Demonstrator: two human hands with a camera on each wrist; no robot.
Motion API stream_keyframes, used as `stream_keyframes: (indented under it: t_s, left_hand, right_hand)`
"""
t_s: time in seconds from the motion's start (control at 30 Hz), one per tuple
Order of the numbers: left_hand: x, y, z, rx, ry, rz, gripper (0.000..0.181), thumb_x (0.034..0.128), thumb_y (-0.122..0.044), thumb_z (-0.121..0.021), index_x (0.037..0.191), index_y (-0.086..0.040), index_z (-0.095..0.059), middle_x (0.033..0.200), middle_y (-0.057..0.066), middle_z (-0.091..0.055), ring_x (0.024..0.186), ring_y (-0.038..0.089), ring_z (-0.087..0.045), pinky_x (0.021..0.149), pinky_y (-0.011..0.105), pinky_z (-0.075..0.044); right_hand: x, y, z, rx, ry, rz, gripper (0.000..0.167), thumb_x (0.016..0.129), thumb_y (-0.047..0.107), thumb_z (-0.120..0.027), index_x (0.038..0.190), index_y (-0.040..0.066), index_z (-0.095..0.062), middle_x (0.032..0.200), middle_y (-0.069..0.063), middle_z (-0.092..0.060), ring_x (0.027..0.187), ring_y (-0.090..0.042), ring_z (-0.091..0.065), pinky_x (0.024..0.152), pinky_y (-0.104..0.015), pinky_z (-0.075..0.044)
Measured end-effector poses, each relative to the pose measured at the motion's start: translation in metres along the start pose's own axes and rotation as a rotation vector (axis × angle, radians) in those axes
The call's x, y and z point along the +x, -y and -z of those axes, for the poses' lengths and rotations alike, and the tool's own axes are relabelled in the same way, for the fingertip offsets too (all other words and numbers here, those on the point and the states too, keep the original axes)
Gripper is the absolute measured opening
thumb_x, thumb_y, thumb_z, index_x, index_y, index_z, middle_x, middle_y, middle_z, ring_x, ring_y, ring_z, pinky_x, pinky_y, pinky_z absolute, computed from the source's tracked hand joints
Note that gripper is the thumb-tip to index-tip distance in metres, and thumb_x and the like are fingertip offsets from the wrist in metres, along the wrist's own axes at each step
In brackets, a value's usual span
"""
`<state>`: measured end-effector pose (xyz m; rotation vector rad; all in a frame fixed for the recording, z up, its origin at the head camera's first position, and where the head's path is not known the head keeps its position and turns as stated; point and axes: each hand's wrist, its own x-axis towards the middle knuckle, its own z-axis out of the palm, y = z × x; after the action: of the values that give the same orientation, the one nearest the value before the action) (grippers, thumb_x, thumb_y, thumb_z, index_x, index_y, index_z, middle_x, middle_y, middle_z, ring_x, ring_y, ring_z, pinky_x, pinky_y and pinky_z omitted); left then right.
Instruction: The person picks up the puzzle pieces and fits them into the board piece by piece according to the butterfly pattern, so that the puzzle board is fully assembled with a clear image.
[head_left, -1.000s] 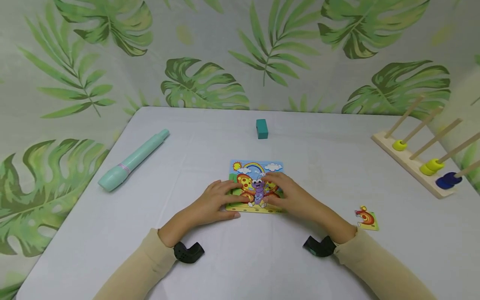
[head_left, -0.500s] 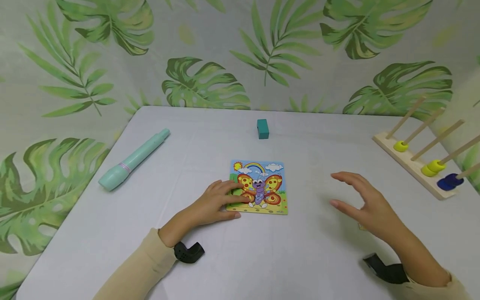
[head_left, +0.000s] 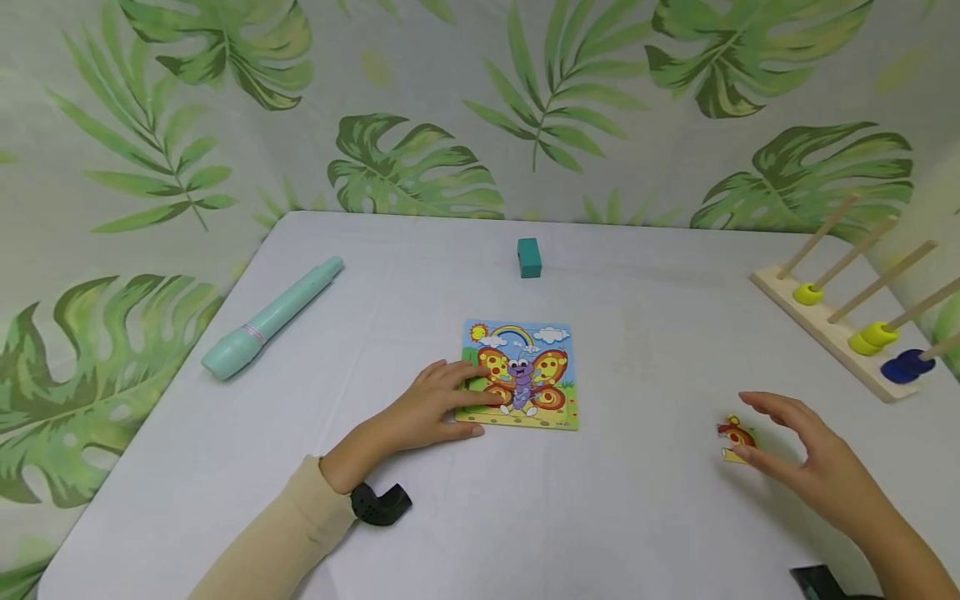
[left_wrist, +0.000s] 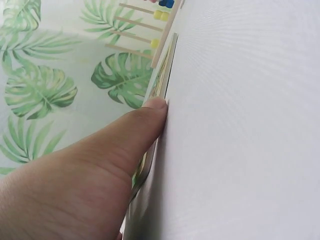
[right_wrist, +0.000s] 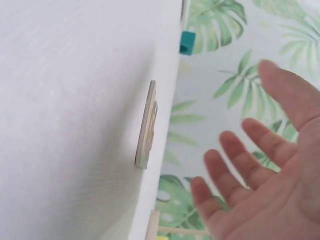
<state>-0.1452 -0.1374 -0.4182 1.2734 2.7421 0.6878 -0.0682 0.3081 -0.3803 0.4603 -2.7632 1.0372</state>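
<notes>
A square butterfly jigsaw puzzle [head_left: 552, 408] lies flat on the white table. My left hand [head_left: 423, 410] rests at its left side, fingers spread over the picture. In the left wrist view, the thumb of that hand [left_wrist: 95, 175] touches the edge of the puzzle board [left_wrist: 167, 65]. To the right lies a loose puzzle piece [head_left: 738, 433] with a red and orange swirl, partly covered by my right thumb in the head view. Around it hovers my right hand [head_left: 821, 462], fingers apart and holding nothing. In the right wrist view, a gap separates the puzzle piece [right_wrist: 146, 132] from the right hand [right_wrist: 265, 165].
A mint-green wand-shaped object [head_left: 273, 318] lies at the left. Toward the back stands a small teal block [head_left: 529, 258]. A wooden peg rack [head_left: 832, 333] with yellow and blue rings is at the right edge. A leaf-patterned cloth [head_left: 420, 100] hangs behind.
My right hand has left the puzzle and moved right and toward me to the loose piece. My left hand has stayed on the puzzle.
</notes>
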Motion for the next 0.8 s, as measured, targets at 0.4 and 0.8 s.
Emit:
stream_keyframes:
  t_s: [0.4,0.8]
  left_hand:
    - [-0.001,0.0,-0.001,0.0,0.023,0.021,0.043,0.0853,-0.045,-0.056,0.127,-0.034,-0.051,0.142,0.001,-0.031,0.131,0.022,-0.021,0.105,0.046,-0.008]
    - [-0.001,0.001,-0.001,0.01,0.026,0.03,0.043,0.0853,-0.046,-0.056,0.127,-0.036,-0.051,0.141,-0.001,-0.031,0.131,0.02,-0.02,0.105,0.044,-0.007]
  right_hand:
    - [-0.007,-0.033,-0.004,-0.078,0.158,-0.066,0.068,0.072,0.016,-0.075,0.128,-0.001,-0.041,0.12,-0.022,-0.043,0.104,0.016,-0.028,0.081,0.003,-0.016]
    - [-0.004,-0.031,-0.005,-0.185,0.24,-0.156,0.061,0.072,0.022,-0.075,0.12,-0.006,-0.049,0.107,-0.026,-0.05,0.099,-0.044,-0.043,0.077,-0.061,-0.033]
